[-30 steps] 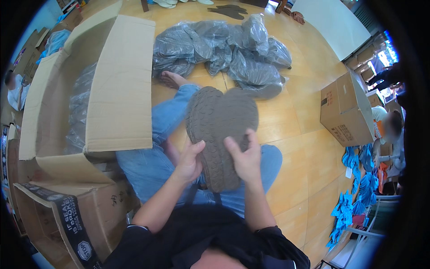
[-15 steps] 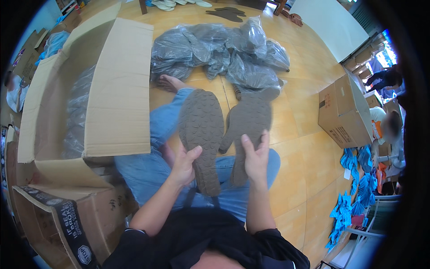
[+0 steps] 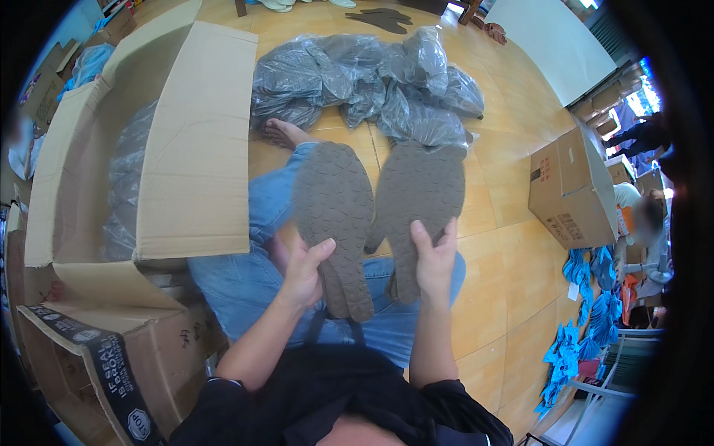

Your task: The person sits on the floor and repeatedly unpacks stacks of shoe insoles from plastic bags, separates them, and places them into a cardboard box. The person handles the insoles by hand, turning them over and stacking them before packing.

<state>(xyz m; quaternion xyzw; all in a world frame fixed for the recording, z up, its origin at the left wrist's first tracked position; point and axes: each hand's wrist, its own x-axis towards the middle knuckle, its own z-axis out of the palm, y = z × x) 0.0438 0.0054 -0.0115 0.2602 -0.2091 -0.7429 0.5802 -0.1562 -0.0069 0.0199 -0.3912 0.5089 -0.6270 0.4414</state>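
My left hand [image 3: 305,273] is closed round the narrow middle of a grey-brown shoe sole [image 3: 333,189], thumb on its face. A raised, cracked-looking pattern covers that face, and the edge of at least one more sole shows behind. On the right, my right hand [image 3: 436,260] grips a second grey-brown sole [image 3: 422,178] by its side, thumb in front and fingertips on the outer edge. Behind this one, part of another sole shows at its lower left. Both sets are held side by side above my crossed legs, toe ends pointing away.
Clear plastic bags of grey soles [image 3: 357,74] lie on the floor ahead. An open carton [image 3: 197,141] with a bagged bundle stands left, above another carton [image 3: 160,357]. Loose soles [image 3: 383,18] lie far ahead. At right are a closed carton [image 3: 573,186], blue pieces [image 3: 561,364] and a person.
The right-hand sole has shifted slightly right, and its patterned face shows more clearly. The left-hand sole has tipped a little, with the stacked edges at its lower end more visible.
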